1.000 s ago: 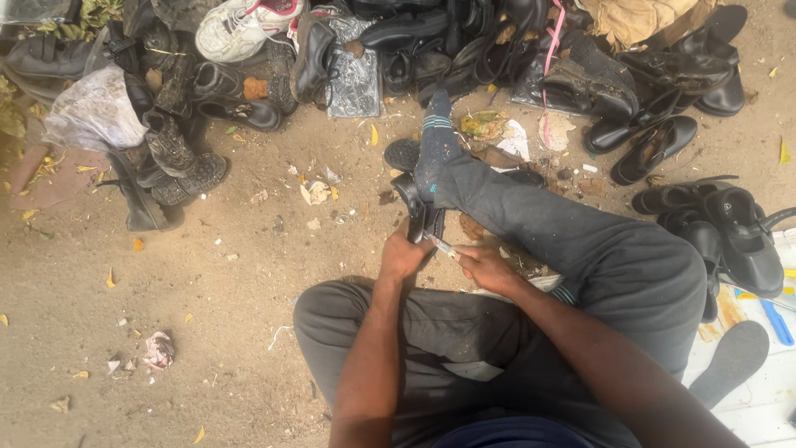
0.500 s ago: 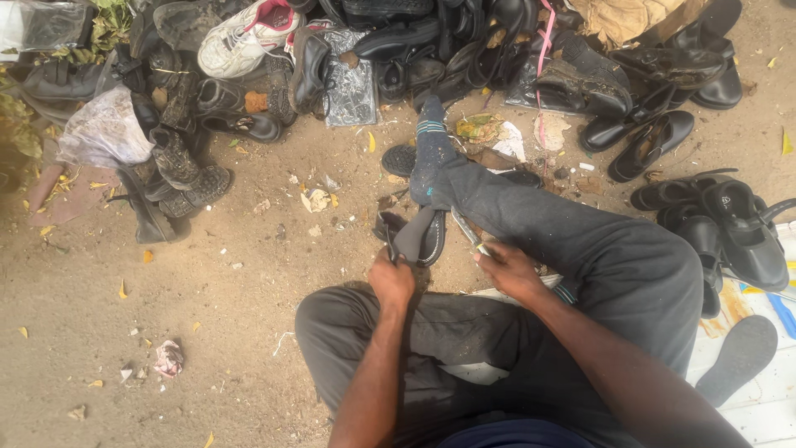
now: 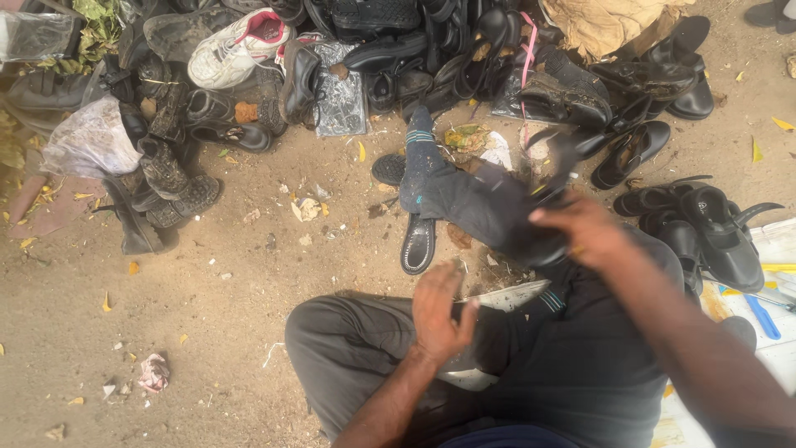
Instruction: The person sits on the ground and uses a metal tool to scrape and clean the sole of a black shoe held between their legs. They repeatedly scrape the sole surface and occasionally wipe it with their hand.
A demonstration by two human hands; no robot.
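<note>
From your head camera, you sit on dusty brown sandy ground (image 3: 207,290) with bits of yellow leaf and paper on it, and your dark grey cloth trousers (image 3: 514,373) fill the bottom of the view. Your left hand (image 3: 439,311) is over your lap with the palm up and the fingers spread apart, and it holds nothing that you can see. Just beside its fingertips lies a flat pale shoe sole with a pointed end (image 3: 506,297), and part of it is hidden under the hand and the trouser folds. Your right hand (image 3: 580,232) is up near your right knee, and it is blurry. Its fingers curl around a dark smooth shoe piece (image 3: 539,241), but the blur makes it hard to tell what shape that piece is or how tight the hold is. On the ground in front of your foot lies a black rubber sandal sole with small bumps (image 3: 417,243), long and oval, well apart from both hands. Your foot wears a dark blue knitted sock (image 3: 419,162). Past it is a big heap of black shiny leather shoes (image 3: 464,50), many cut off at the top edge. A white and pink sports shoe (image 3: 236,46) sits in the heap, and a crinkly clear plastic bag (image 3: 91,145) lies at the left.
</note>
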